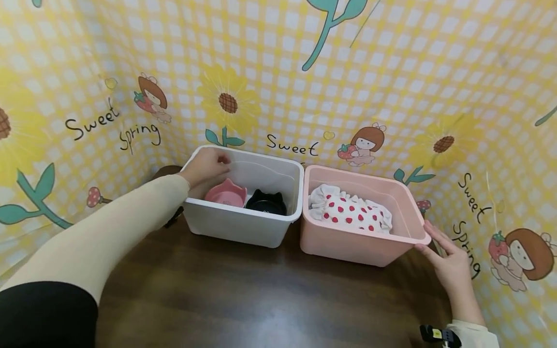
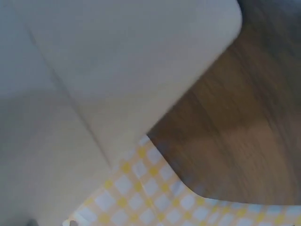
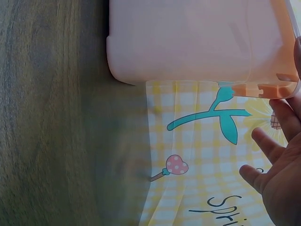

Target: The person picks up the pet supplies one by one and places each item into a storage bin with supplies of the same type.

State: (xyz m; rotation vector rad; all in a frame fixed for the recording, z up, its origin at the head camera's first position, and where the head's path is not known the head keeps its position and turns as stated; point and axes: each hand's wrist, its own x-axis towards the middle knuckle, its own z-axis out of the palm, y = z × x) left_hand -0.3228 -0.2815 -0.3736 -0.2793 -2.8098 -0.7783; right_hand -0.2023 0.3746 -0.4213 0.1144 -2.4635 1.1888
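My left hand (image 1: 206, 166) reaches over the left end of the white bin (image 1: 235, 224), fingers loosely bent above its inside with nothing seen in them. Inside that bin lie a pink cat-eared bowl (image 1: 226, 193) and a black cat-eared bowl (image 1: 266, 203). My right hand (image 1: 450, 261) touches the front right corner of the pink bin (image 1: 344, 246), thumb at the front and straight fingers along the side. A white ruffled cloth item with red strawberries (image 1: 352, 211) fills much of the pink bin. The left wrist view shows the white bin's wall (image 2: 117, 61), not the hand.
Both bins stand side by side on a dark wooden table (image 1: 261, 295). Behind and beside them hangs a yellow checked cloth (image 1: 270, 96) with flowers and cartoon figures. A black strap device (image 1: 439, 334) is on the right wrist.
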